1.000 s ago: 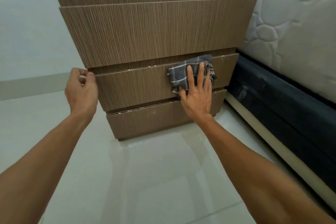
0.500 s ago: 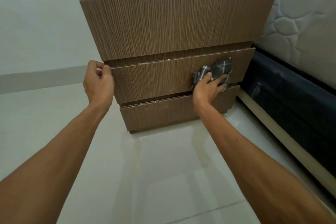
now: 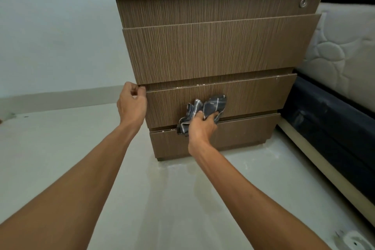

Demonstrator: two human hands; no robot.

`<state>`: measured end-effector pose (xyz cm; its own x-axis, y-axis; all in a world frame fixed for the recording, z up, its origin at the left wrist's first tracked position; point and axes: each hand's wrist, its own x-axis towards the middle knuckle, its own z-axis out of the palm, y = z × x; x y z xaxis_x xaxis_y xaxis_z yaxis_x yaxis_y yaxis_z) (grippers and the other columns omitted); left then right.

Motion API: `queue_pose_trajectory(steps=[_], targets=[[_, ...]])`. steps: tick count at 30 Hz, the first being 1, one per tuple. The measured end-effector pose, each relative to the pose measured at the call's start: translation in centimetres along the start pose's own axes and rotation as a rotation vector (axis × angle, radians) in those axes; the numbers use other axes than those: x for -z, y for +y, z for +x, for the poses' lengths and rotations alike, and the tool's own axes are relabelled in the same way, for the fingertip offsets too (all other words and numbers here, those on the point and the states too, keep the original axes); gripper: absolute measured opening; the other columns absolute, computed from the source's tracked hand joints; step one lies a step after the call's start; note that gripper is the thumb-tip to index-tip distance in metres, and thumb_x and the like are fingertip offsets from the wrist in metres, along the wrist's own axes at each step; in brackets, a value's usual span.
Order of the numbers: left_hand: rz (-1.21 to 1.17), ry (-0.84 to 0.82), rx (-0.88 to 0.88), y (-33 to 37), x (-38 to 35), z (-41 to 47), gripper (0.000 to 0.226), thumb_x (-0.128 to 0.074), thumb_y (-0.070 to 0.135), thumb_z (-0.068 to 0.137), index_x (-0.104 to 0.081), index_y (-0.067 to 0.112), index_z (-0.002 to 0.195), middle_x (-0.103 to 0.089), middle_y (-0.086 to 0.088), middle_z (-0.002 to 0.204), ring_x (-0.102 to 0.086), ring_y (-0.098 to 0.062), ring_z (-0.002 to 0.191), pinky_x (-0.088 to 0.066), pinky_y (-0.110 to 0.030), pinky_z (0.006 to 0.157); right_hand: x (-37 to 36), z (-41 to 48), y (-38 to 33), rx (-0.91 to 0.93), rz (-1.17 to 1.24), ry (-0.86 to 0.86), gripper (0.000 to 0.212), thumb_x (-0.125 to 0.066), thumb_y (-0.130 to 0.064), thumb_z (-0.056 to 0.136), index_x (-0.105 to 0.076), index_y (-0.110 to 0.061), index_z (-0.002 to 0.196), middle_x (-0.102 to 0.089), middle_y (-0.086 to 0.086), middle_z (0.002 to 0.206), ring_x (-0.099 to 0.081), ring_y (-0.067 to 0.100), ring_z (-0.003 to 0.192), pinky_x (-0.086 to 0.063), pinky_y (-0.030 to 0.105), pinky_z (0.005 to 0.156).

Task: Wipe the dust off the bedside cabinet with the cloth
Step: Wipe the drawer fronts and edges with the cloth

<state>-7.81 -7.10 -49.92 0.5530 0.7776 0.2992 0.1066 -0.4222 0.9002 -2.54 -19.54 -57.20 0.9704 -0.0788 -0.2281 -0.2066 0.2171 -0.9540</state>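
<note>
Pressing a bunched cloth (image 3: 211,107) against the cabinet (image 3: 219,50) front at 6 o'clock, the right hand (image 3: 202,128) grips it; the left hand (image 3: 132,105) is curled, pinching the drawer (image 3: 253,95) edge at 9 o'clock.

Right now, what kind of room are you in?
Most likely a bedroom. A quilted mattress lies on a dark bed base at the right, and beside it stands a wooden bedside cabinet with drawers, on a pale tiled floor.
</note>
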Motion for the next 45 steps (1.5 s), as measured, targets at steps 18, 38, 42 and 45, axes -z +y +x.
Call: queue_pose_trajectory(steps=[18, 38, 42, 45], targets=[[-0.189, 0.001, 0.103, 0.1, 1.3, -1.1, 0.024, -0.045, 0.036, 0.091, -0.055, 0.021, 0.075, -0.065, -0.010, 0.089, -0.062, -0.026, 0.084, -0.055, -0.057, 0.081, 0.8, -6.8, -3.9, 1.075, -0.439, -0.364, 0.056, -0.049, -0.006, 0.097, -0.036, -0.016, 0.151, -0.020, 0.015, 0.157, -0.038, 0.026, 0.134, -0.038, 0.032, 0.110], [-0.043, 0.087, 0.027, 0.4, 0.5, -1.4, 0.014, -0.054, 0.022, 0.094, -0.056, 0.009, 0.090, -0.057, -0.003, 0.085, -0.053, -0.022, 0.081, -0.051, -0.046, 0.079, 10.6, 5.2, -8.6, 1.143, -1.382, 0.000, 0.065, -0.067, -0.032, 0.082, -0.039, -0.019, 0.140, -0.036, 0.018, 0.145, -0.054, 0.039, 0.106, -0.059, 0.046, 0.065], [-0.030, 0.106, 0.008, 0.2, 0.2, -1.5, 0.013, -0.054, 0.021, 0.094, -0.056, 0.008, 0.091, -0.058, -0.007, 0.087, -0.052, -0.023, 0.081, -0.047, -0.043, 0.074, 14.1, 7.8, -9.9, 1.080, -1.419, 0.109, 0.064, -0.067, -0.031, 0.084, -0.038, -0.020, 0.139, -0.033, 0.016, 0.146, -0.052, 0.039, 0.110, -0.058, 0.045, 0.066], [-0.016, 0.124, 0.016, 0.3, 0.0, -1.6, 0.011, -0.054, 0.020, 0.093, -0.056, 0.008, 0.092, -0.058, -0.007, 0.090, -0.051, -0.022, 0.083, -0.040, -0.037, 0.071, 16.3, 9.3, -11.0, 1.038, -1.430, 0.190, 0.059, -0.066, -0.026, 0.084, -0.040, -0.019, 0.136, -0.033, 0.016, 0.144, -0.052, 0.041, 0.106, -0.056, 0.045, 0.063]])
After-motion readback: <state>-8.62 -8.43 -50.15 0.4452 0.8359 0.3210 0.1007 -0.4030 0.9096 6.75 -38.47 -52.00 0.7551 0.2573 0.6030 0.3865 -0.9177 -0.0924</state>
